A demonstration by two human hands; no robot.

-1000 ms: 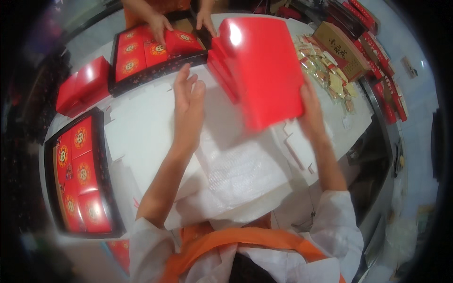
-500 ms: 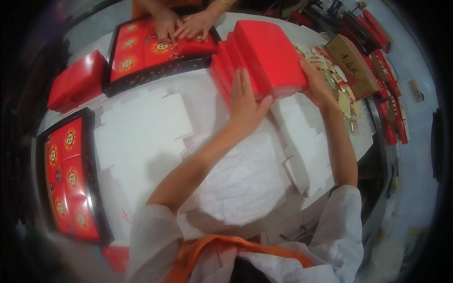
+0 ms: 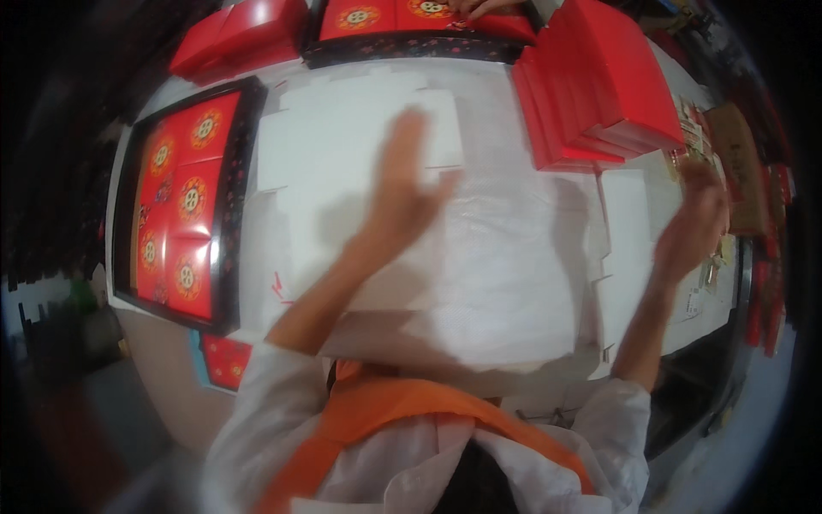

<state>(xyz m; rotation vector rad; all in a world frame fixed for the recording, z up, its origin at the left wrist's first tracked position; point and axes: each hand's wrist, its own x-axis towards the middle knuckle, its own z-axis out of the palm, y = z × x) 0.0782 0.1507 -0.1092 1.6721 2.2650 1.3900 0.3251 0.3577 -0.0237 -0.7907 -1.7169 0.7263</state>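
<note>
My left hand [image 3: 404,184] hangs over the flat white cardboard sheets [image 3: 342,128], blurred by motion. Its fingers are stretched out with the thumb apart, and nothing is in them. At the right, my right hand [image 3: 695,212] is just below the near right corner of a stack of red boxes [image 3: 629,86]. Motion smears its fingers, so their closing cannot be made out. The boxes lean against one another in a stepped row, apart from my left hand.
At the left lies a black-rimmed tray [image 3: 224,257] of red patterned boxes. A similar tray [image 3: 402,51] sits at the far side, with another person's hand [image 3: 479,7] over it. More red boxes [image 3: 244,38] stand far left. Small packets [image 3: 695,128] and a brown carton [image 3: 736,167] are right.
Both hands have come away from the red box stack, which now stands by itself. My left hand has moved left over the white sheets. The whole view has shifted and turned.
</note>
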